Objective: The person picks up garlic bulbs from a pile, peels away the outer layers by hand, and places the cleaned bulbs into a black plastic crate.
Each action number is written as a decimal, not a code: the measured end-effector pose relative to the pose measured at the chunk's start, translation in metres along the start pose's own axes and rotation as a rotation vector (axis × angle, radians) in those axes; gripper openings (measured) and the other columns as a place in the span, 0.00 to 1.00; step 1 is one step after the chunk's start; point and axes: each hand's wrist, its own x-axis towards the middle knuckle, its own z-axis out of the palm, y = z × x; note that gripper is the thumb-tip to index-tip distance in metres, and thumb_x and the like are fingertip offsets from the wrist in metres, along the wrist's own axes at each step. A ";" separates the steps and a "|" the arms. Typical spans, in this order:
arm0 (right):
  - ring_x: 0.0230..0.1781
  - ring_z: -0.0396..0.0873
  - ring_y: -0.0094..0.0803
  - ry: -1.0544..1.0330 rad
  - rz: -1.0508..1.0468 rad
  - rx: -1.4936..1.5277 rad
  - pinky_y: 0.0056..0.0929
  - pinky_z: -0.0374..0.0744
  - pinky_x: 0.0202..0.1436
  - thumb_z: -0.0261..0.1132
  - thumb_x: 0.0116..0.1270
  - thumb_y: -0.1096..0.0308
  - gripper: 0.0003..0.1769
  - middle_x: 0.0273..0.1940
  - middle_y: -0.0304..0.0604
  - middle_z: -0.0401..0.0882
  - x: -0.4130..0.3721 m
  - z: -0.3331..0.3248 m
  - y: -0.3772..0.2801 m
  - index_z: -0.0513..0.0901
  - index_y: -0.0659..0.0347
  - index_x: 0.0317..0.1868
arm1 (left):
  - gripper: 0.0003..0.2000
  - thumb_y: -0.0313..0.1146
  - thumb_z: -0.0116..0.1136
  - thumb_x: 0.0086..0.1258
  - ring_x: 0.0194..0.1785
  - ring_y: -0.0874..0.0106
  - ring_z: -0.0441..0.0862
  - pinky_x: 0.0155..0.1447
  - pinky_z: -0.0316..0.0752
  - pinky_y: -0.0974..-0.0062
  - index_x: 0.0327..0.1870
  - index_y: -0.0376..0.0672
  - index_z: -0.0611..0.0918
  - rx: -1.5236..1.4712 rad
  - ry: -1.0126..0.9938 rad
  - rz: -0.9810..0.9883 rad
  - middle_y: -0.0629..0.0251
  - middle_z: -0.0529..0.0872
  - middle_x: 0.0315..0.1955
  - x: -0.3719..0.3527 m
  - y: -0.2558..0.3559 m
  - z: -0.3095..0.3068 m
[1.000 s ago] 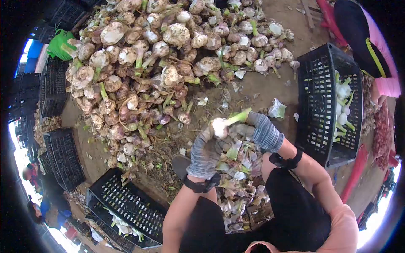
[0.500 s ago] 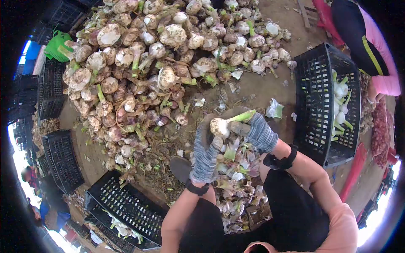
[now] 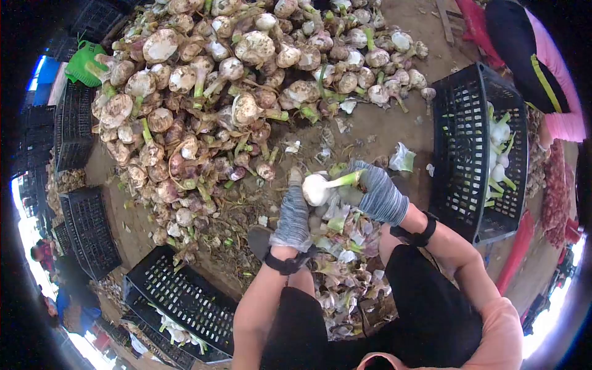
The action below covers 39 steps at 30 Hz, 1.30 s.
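A garlic bulb [image 3: 316, 190] with a white, smooth surface and a green stem lies between my gloved hands. My right hand [image 3: 377, 192] is wrapped round the stem end. Beside the bulb, my left hand [image 3: 293, 213] has its fingers pointing up, touching or very near the bulb's left side; its grip is unclear. Loose peeled skins [image 3: 345, 246] lie below my hands, between my legs. Beyond them rises a large pile of soiled garlic bulbs [image 3: 246, 55] with cut stems.
A black crate [image 3: 456, 148] on the right holds white bulbs. Another black crate [image 3: 185, 299] stands at lower left, with more crates [image 3: 91, 234] behind. A green object [image 3: 85, 63] is at upper left. A co-worker's pink sleeve [image 3: 566, 125] shows at upper right.
The bulb was brownish and now shows white. My left hand has turned, its fingers straighter and pointing up. The stem end has shifted slightly left and down with my right hand.
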 end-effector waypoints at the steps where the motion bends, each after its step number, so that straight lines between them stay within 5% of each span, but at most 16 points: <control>1: 0.31 0.78 0.38 0.008 0.052 0.054 0.32 0.76 0.37 0.63 0.53 0.73 0.12 0.34 0.49 0.79 0.000 0.002 0.003 0.78 0.64 0.40 | 0.31 0.66 0.36 0.65 0.26 0.83 0.75 0.27 0.68 0.88 0.46 0.47 0.79 0.015 -0.065 -0.014 0.75 0.80 0.25 0.004 0.000 -0.009; 5: 0.29 0.76 0.32 0.110 0.225 0.274 0.30 0.75 0.34 0.63 0.55 0.73 0.10 0.31 0.47 0.78 -0.001 0.022 0.026 0.78 0.65 0.39 | 0.27 0.57 0.43 0.69 0.36 0.79 0.76 0.40 0.72 0.82 0.54 0.41 0.73 0.048 -0.100 0.365 0.69 0.79 0.37 0.010 -0.011 -0.006; 8: 0.29 0.74 0.28 0.234 0.265 0.441 0.29 0.75 0.34 0.62 0.56 0.73 0.10 0.29 0.46 0.78 0.002 0.034 0.020 0.78 0.65 0.39 | 0.26 0.52 0.44 0.70 0.38 0.75 0.75 0.39 0.74 0.79 0.59 0.40 0.67 0.337 0.218 0.838 0.64 0.76 0.43 0.017 -0.033 0.005; 9: 0.29 0.74 0.28 0.277 0.268 0.497 0.29 0.75 0.34 0.62 0.56 0.74 0.10 0.28 0.45 0.78 0.002 0.036 0.018 0.78 0.66 0.39 | 0.25 0.45 0.46 0.71 0.46 0.74 0.72 0.49 0.72 0.77 0.64 0.40 0.61 0.529 0.184 0.981 0.63 0.71 0.48 -0.002 -0.028 0.013; 12: 0.30 0.75 0.26 0.136 0.081 0.267 0.27 0.75 0.34 0.61 0.58 0.74 0.11 0.29 0.44 0.78 0.000 0.031 0.021 0.77 0.66 0.43 | 0.26 0.47 0.47 0.71 0.49 0.74 0.70 0.54 0.67 0.78 0.62 0.39 0.63 0.364 0.133 0.751 0.63 0.71 0.48 -0.014 -0.018 0.021; 16: 0.31 0.76 0.24 -0.033 0.310 0.688 0.21 0.77 0.37 0.59 0.61 0.73 0.13 0.32 0.40 0.79 0.004 0.015 0.013 0.75 0.66 0.47 | 0.22 0.51 0.42 0.72 0.30 0.83 0.74 0.31 0.70 0.87 0.54 0.41 0.71 0.077 -0.073 0.484 0.68 0.78 0.35 -0.004 -0.001 0.003; 17: 0.30 0.77 0.24 -0.033 0.518 1.290 0.20 0.78 0.34 0.58 0.61 0.72 0.12 0.33 0.41 0.79 0.005 0.011 0.004 0.76 0.67 0.45 | 0.23 0.56 0.41 0.70 0.19 0.84 0.71 0.20 0.64 0.89 0.47 0.43 0.75 0.045 -0.008 0.371 0.73 0.79 0.26 -0.009 0.003 0.010; 19: 0.26 0.75 0.22 0.051 0.143 0.922 0.18 0.76 0.27 0.58 0.61 0.72 0.11 0.31 0.40 0.78 0.006 0.022 0.022 0.75 0.67 0.43 | 0.24 0.56 0.41 0.69 0.20 0.82 0.71 0.20 0.64 0.87 0.49 0.44 0.74 -0.130 -0.189 0.139 0.68 0.80 0.29 -0.008 0.000 0.002; 21: 0.20 0.70 0.20 -0.134 0.633 1.823 0.13 0.68 0.17 0.58 0.61 0.73 0.06 0.28 0.38 0.74 0.006 -0.001 0.027 0.75 0.62 0.39 | 0.22 0.56 0.43 0.69 0.18 0.81 0.70 0.18 0.63 0.86 0.48 0.46 0.75 -0.394 -0.448 -0.036 0.65 0.80 0.29 -0.007 -0.002 -0.004; 22: 0.18 0.65 0.17 -0.048 0.589 1.967 0.11 0.61 0.15 0.60 0.59 0.73 0.05 0.25 0.36 0.72 0.009 -0.007 0.037 0.75 0.58 0.37 | 0.22 0.56 0.44 0.68 0.18 0.81 0.70 0.18 0.63 0.86 0.48 0.47 0.76 -0.418 -0.340 -0.001 0.66 0.80 0.29 -0.007 -0.004 -0.001; 24: 0.24 0.72 0.23 0.103 0.397 1.902 0.18 0.73 0.23 0.60 0.60 0.73 0.12 0.30 0.36 0.74 0.008 -0.021 0.059 0.74 0.62 0.46 | 0.21 0.56 0.46 0.68 0.19 0.81 0.70 0.19 0.64 0.85 0.47 0.48 0.76 -0.468 -0.129 0.067 0.66 0.80 0.28 -0.006 -0.008 0.010; 27: 0.37 0.77 0.37 -0.028 0.017 -0.016 0.30 0.78 0.39 0.63 0.59 0.68 0.21 0.37 0.44 0.76 -0.002 -0.016 0.068 0.72 0.63 0.52 | 0.21 0.53 0.51 0.67 0.23 0.79 0.73 0.25 0.71 0.83 0.48 0.45 0.75 -0.343 -0.191 0.205 0.67 0.80 0.30 0.001 -0.013 -0.003; 30: 0.44 0.76 0.49 -0.114 0.129 -0.499 0.40 0.75 0.49 0.69 0.51 0.60 0.31 0.42 0.56 0.74 -0.001 -0.003 0.012 0.72 0.62 0.55 | 0.20 0.49 0.54 0.66 0.27 0.78 0.75 0.29 0.74 0.82 0.48 0.42 0.73 -0.264 -0.201 0.310 0.68 0.80 0.32 0.005 -0.013 -0.003; 34: 0.46 0.75 0.44 0.121 0.000 -0.022 0.36 0.76 0.48 0.70 0.51 0.58 0.26 0.45 0.52 0.72 0.011 0.002 -0.009 0.76 0.58 0.50 | 0.21 0.42 0.58 0.65 0.35 0.78 0.77 0.35 0.74 0.81 0.53 0.43 0.69 -0.172 -0.089 0.439 0.67 0.78 0.38 -0.005 -0.014 0.015; 38: 0.38 0.77 0.40 0.064 0.222 0.333 0.32 0.76 0.44 0.67 0.54 0.67 0.12 0.36 0.48 0.77 0.013 0.004 0.000 0.78 0.62 0.39 | 0.27 0.38 0.64 0.60 0.45 0.76 0.76 0.42 0.75 0.81 0.58 0.44 0.65 -0.109 -0.133 0.457 0.65 0.76 0.45 -0.007 -0.016 0.009; 39: 0.33 0.76 0.35 0.159 0.121 0.172 0.31 0.75 0.41 0.65 0.56 0.69 0.10 0.31 0.47 0.78 0.015 0.004 0.007 0.78 0.64 0.36 | 0.29 0.39 0.65 0.59 0.43 0.74 0.77 0.42 0.75 0.80 0.59 0.44 0.65 -0.078 -0.179 0.452 0.62 0.76 0.46 -0.008 -0.013 0.008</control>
